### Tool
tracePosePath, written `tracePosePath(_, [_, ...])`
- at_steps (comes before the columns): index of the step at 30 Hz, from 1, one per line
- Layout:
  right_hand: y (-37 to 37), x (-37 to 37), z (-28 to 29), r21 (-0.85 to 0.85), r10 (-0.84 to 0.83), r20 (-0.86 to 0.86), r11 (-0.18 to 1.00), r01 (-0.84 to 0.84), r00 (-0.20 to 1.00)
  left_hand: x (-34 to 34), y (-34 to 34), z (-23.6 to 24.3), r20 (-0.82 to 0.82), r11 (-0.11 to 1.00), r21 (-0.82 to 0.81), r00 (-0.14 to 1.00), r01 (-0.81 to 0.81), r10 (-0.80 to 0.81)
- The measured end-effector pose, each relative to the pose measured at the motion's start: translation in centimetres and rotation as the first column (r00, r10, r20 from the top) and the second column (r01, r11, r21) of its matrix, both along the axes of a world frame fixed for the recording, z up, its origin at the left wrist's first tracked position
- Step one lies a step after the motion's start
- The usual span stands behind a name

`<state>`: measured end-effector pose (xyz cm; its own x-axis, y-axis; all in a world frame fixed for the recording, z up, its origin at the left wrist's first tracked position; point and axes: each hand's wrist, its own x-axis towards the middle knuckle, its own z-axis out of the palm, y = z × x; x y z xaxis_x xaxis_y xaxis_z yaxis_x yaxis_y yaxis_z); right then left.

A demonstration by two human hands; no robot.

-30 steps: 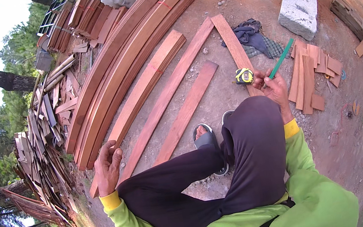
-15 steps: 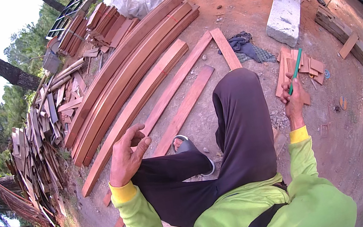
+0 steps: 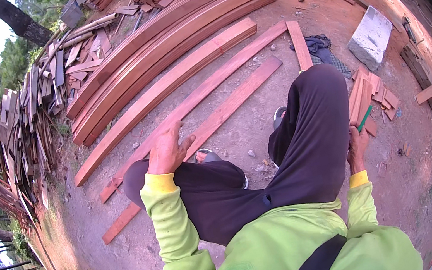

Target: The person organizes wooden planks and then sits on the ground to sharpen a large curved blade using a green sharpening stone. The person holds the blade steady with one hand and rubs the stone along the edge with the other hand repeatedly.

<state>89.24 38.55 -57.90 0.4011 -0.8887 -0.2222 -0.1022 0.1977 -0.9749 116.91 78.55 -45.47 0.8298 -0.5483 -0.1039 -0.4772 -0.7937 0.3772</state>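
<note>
My left hand (image 3: 166,149) is open above my left knee, its thumb apart from the fingers. In view it overlaps a long reddish plank (image 3: 208,88); whether it touches the wood I cannot tell. A second, shorter plank (image 3: 234,106) lies alongside on the ground. Beside my right knee, my right hand (image 3: 357,142) is closed round a slim green stick-like tool (image 3: 365,118), whose lower end is hidden in the fingers. Several short wooden offcuts (image 3: 363,93) lie just beyond that hand. A narrow board (image 3: 299,45) stretches from behind my right knee to the long plank's far end.
Stacked long boards (image 3: 168,46) fill the far left, with a bundle of planks (image 3: 165,100) nearer. A scrap wood heap (image 3: 29,130) rises at the left. At the right are a pale stone block (image 3: 371,38), dark cloth (image 3: 320,49) and a thick timber (image 3: 423,79).
My right hand has lowered toward my right knee, and the green tool has dipped with it. My left hand has moved up and slightly right. The view has swung, and my knees are farther apart.
</note>
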Motion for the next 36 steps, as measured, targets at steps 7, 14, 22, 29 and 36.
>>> tracePosePath(7, [-1.6, 3.7, -2.5, -0.147, 0.073, -0.26, 0.983, -0.114, 0.963, -0.3, 0.8, 0.5, -0.124, 0.997, 0.048, 0.99, -0.056, 0.061])
tracePosePath(14, [-5.0, 7.0, -10.5, -0.294, 0.069, -0.492, 0.925, -0.24, 0.868, 0.4, 0.8, -0.2, -0.128, 0.993, 0.105, 0.989, -0.059, 0.072])
tracePosePath(22, [-9.7, 14.6, -15.7, -0.25, 0.141, -0.645, 0.89, -0.382, 0.751, -0.2, 0.2, 0.6, -0.181, 0.971, 0.199, 0.969, -0.129, 0.166])
tracePosePath(29, [-10.6, 16.5, -17.6, -0.088, 0.193, -0.773, 0.911, -0.404, 0.604, 0.2, 0.4, -0.5, -0.197, 0.962, 0.233, 0.962, -0.139, 0.187])
tracePosePath(36, [-13.2, 15.0, -14.1, -0.196, 0.129, -0.787, 0.875, -0.443, 0.604, 0.4, 0.7, -0.9, -0.176, 0.973, 0.213, 0.976, -0.09, 0.128])
